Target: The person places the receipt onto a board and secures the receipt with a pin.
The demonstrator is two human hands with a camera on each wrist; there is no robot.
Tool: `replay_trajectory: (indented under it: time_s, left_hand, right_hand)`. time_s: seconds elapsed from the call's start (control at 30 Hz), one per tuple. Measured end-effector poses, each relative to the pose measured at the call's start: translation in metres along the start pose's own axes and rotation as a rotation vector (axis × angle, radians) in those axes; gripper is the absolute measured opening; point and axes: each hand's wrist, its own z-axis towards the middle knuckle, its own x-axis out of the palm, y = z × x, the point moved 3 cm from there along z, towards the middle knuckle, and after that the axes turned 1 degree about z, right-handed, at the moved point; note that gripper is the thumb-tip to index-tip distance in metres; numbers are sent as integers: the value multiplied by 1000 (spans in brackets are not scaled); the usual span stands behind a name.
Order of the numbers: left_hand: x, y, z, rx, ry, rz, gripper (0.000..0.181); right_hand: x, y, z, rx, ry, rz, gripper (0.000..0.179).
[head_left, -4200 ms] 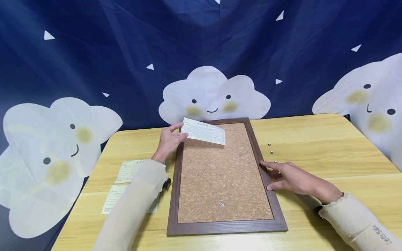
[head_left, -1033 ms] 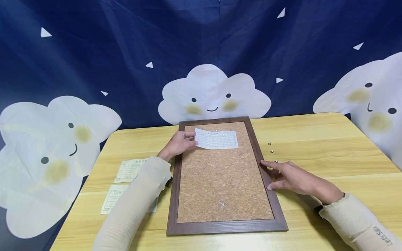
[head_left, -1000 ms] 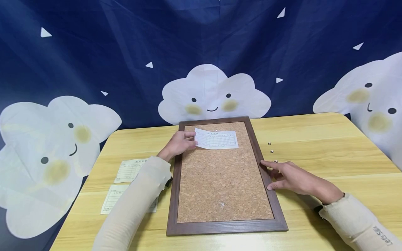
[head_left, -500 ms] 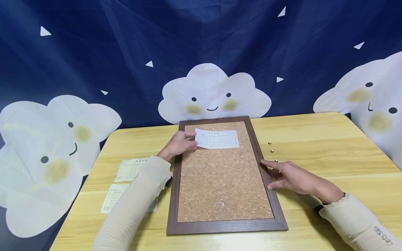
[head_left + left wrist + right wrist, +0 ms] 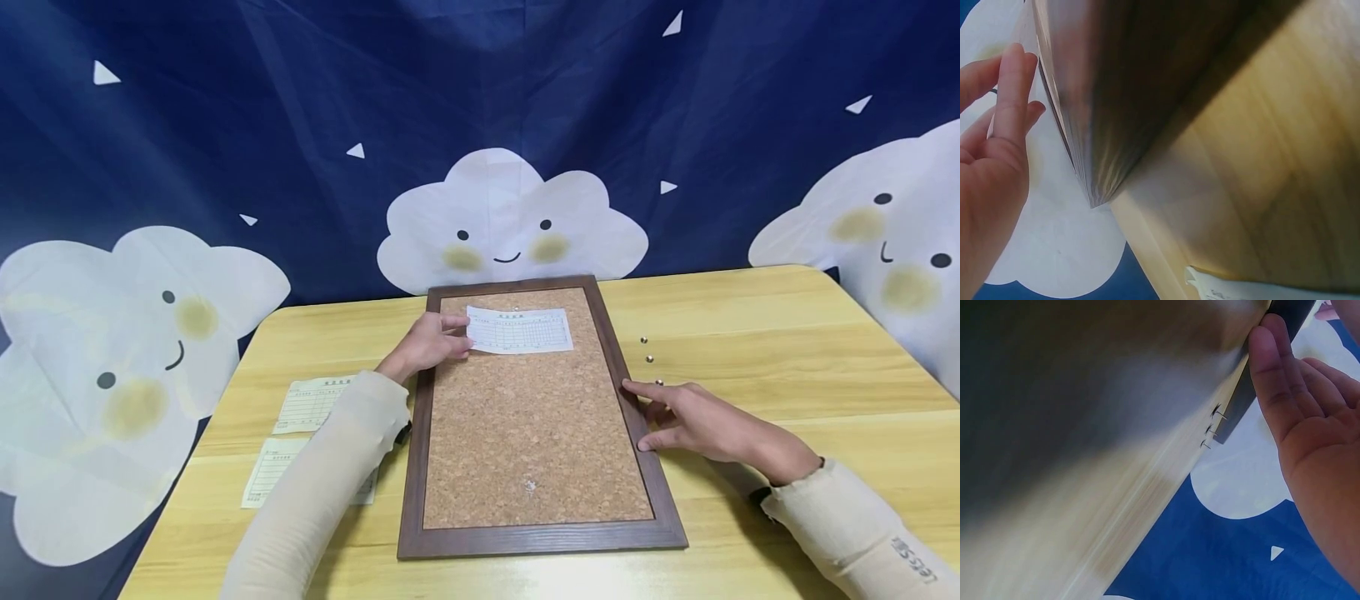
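Observation:
In the head view my left hand pinches the left edge of a printed paper form. The form lies across the upper part of a cork board with a dark wooden frame, its left end slightly raised. My right hand rests on the frame's right side, index finger and thumb against the wood. In the right wrist view the right hand's fingers lie nearly straight along the frame edge. Several metal thumbtacks lie on the table beside the right hand, and points stick up from the thumbtacks in the right wrist view.
Two more paper forms lie on the wooden table left of the board, partly hidden by the left sleeve. A small shiny spot shows low on the cork. A dark blue cloud-print curtain hangs behind the table.
Since about four seconds ago, my left hand has brought the form right and down from above the board's upper left onto the cork. In the last second it barely shifts. The right hand stays put.

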Motion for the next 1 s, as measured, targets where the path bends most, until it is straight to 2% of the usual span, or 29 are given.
replay_trajectory:
  time_s: [0.47,1.0]
  left_hand:
    - [0,2,3,7,-4,-18,47]
    - [-2,1,0,3,-26,72,44]
  right_hand:
    - [0,-1,0,9,-2,-9,82]
    - [0,0,0,-5,-1,2,81]
